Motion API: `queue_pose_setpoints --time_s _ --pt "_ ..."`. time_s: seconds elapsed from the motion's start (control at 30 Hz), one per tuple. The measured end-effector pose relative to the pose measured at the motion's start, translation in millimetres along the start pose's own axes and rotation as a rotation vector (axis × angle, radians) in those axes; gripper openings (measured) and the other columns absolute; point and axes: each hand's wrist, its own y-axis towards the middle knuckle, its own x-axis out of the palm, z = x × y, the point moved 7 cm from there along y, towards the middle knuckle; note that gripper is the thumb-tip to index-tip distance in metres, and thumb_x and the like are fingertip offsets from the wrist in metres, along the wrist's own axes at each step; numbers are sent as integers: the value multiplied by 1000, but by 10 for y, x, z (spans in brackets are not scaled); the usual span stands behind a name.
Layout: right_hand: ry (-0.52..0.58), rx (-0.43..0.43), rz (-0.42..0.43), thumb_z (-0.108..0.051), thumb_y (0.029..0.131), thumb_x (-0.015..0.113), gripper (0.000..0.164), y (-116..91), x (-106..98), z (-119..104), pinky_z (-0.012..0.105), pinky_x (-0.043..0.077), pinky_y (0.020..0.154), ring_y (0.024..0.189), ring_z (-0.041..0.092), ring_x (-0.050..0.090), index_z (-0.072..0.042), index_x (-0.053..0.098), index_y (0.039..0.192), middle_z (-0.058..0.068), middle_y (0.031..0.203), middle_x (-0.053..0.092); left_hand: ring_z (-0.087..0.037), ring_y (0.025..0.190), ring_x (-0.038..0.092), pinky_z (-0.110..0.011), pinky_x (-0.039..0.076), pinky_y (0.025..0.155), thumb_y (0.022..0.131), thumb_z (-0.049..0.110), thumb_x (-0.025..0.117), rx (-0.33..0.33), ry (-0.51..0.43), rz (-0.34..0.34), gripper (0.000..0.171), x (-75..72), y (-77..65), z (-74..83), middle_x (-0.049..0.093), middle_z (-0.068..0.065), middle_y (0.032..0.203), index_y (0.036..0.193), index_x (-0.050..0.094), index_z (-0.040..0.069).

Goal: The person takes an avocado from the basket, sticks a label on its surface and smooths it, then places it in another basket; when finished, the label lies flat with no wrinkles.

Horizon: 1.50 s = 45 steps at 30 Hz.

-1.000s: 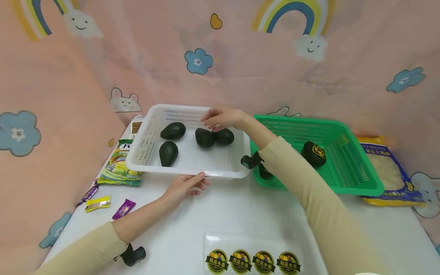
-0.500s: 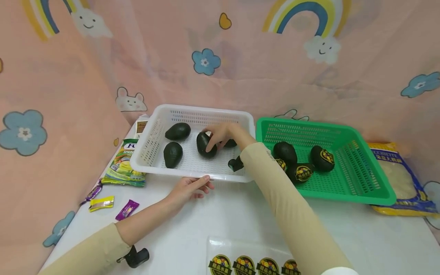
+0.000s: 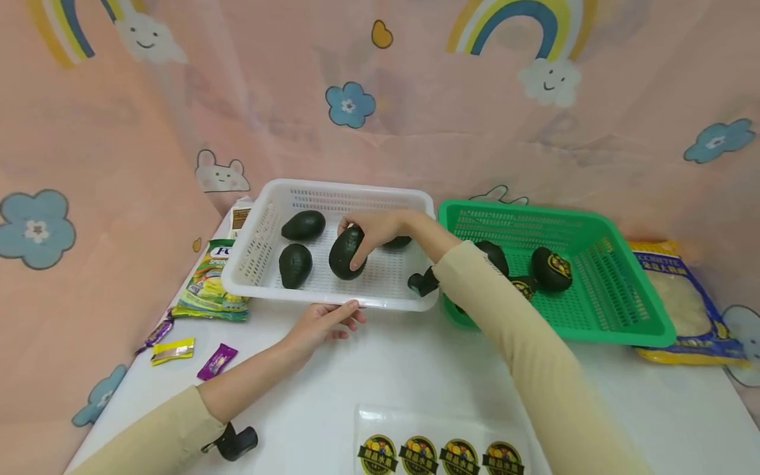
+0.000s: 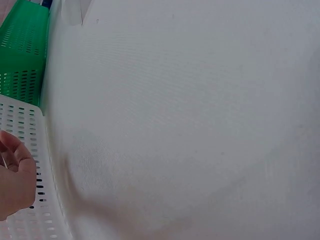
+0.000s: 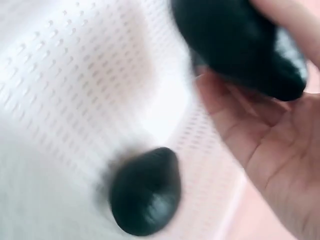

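Observation:
In the head view my right hand (image 3: 380, 231) grips a dark avocado (image 3: 344, 254) over the white basket (image 3: 249, 291), fingers at its far side and thumb at its near side. The right wrist view shows the held avocado (image 5: 240, 42) against my palm, above another avocado (image 5: 146, 192) in the basket. Two avocados, an upper one (image 3: 303, 225) and a lower one (image 3: 295, 266), lie at the basket's left; one more (image 3: 396, 243) is partly hidden behind my hand. My left hand (image 3: 320, 328) touches the basket's front rim with its thumb, its fingers loosely bent below.
A green basket (image 3: 617, 333) holds several avocados, some bearing round labels. In front lies a sheet of round black-and-gold stickers (image 3: 418, 455). Small candy packets (image 3: 217, 361) and a green snack bag (image 3: 214, 284) are at left; a blue-and-yellow bag (image 3: 683, 303) stands at right.
My right hand has come down from above the white basket and taken hold of an avocado, now slightly raised and shifted left. The left hand has stayed at the rim.

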Motion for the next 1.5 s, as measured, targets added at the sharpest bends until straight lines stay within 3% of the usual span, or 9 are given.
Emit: queue_pose_setpoints --time_s 0.13,0.27,0.53,0.7,0.87,1.13,1.23,1.33,1.5 --pt "-17 -169 104 -26 75 86 64 -439 -47 -270 33 48 89 106 20 56 -14 43 122 8 118 55 -16 88 60 -33 51 82 98 36 60 11 13 9 45 -41 13 7 71 -3 95 111 66 -7" --pt "40 -291 195 -23 76 86 73 -922 141 -316 37 49 92 113 19 55 -17 43 135 5 127 53 -18 91 60 -35 51 84 98 36 59 21 28 17 46 -95 11 6 71 -9 101 113 65 -7" --pt "35 -245 404 -42 70 87 70 -1627 922 48 41 46 93 114 12 56 -28 56 131 -13 128 58 -17 89 61 -34 53 83 97 36 61 19 32 65 41 -164 -22 -19 71 -5 98 108 68 -3" --pt "54 -153 507 -40 68 89 70 -1702 1353 356 41 45 93 110 10 57 -28 53 128 -14 122 61 -15 88 61 -31 53 80 98 33 60 28 26 70 42 -167 -45 -2 71 -4 97 111 66 -6" --pt "104 -76 569 -37 69 89 69 -1630 1582 712 41 45 93 108 9 57 -28 51 126 -14 118 60 -14 86 61 -30 53 79 98 34 59 38 20 67 48 -142 -46 9 71 0 94 115 62 -11" --pt "91 -77 545 -37 73 87 75 -1628 1708 869 45 42 99 116 11 54 -20 46 133 -10 126 57 -16 89 61 -31 53 81 99 36 57 44 26 38 47 -56 -20 -3 70 -4 98 113 65 -8" --pt "65 -76 526 -37 73 87 81 -1641 1701 869 47 40 102 123 11 51 -18 44 139 -9 132 56 -20 92 61 -35 52 84 101 37 52 67 79 -18 49 66 -59 -9 69 -7 102 120 62 -6" --pt "57 -69 513 -37 72 87 84 -1662 1697 879 47 38 104 124 10 49 -19 43 142 -9 134 55 -20 91 62 -35 53 82 102 35 51 187 265 -119 40 336 -213 8 69 -4 101 116 66 1" --pt "71 -70 529 -45 74 84 85 -1735 1685 894 48 37 104 126 11 48 -19 42 144 -8 137 53 -6 94 60 -21 51 78 96 37 61 680 820 -290 24 1057 -670 44 66 9 101 103 71 17"
